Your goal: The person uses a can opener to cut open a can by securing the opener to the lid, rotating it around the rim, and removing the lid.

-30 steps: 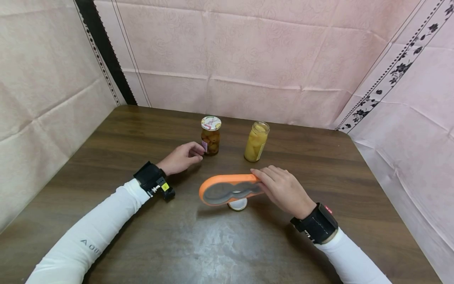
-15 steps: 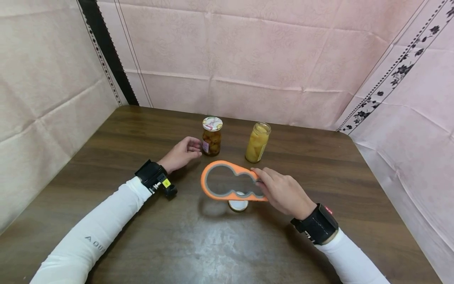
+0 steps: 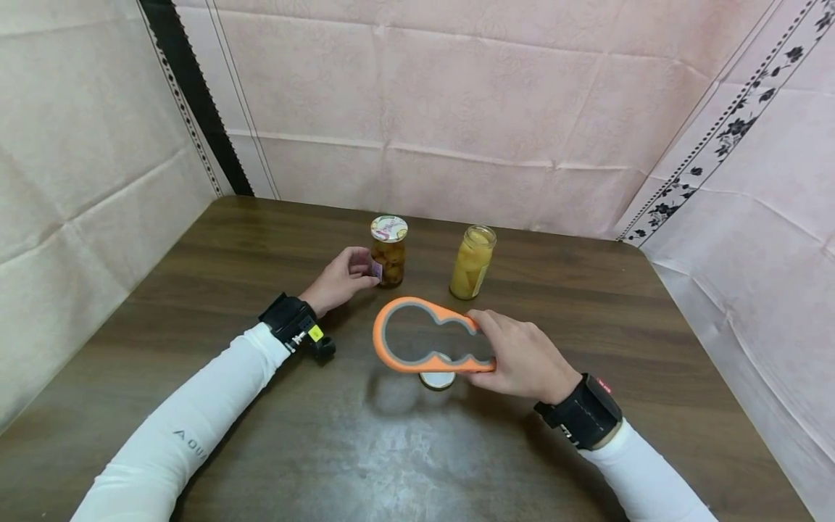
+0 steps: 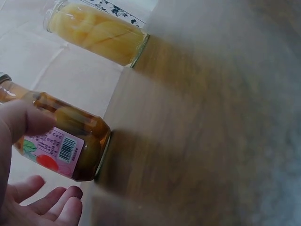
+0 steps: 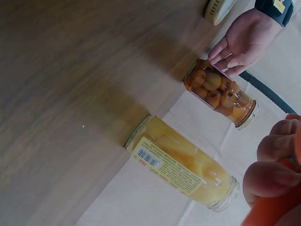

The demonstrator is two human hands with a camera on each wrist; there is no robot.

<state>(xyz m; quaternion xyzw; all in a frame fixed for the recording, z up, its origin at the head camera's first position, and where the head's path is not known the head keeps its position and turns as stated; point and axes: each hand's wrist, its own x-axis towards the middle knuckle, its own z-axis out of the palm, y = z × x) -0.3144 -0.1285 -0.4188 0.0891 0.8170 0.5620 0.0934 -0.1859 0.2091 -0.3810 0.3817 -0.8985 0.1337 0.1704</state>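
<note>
Fingers of the right hand [image 3: 522,359] clamp the orange figure-eight rubber jar opener [image 3: 427,344], held level above a loose white lid [image 3: 437,380] on the brown wooden table [image 3: 587,304]. Left hand [image 3: 341,279], fingers relaxed, reaches the small lidded glass jar of brown fruit [image 3: 388,250] at twelve o'clock; steady it low. Contact is unclear, and the tall yellow-fruit jar [image 3: 472,262] at one o'clock looks lidless

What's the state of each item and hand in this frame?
Lidded jar: upright, lid on, left hand beside it.
Yellow fruit jar: upright, lid off.
Loose lid: flat on the table, partly under the opener.
Orange jar opener: lifted, held at one end.
Left hand: open, at the lidded jar.
Right hand: grips the opener.
</note>
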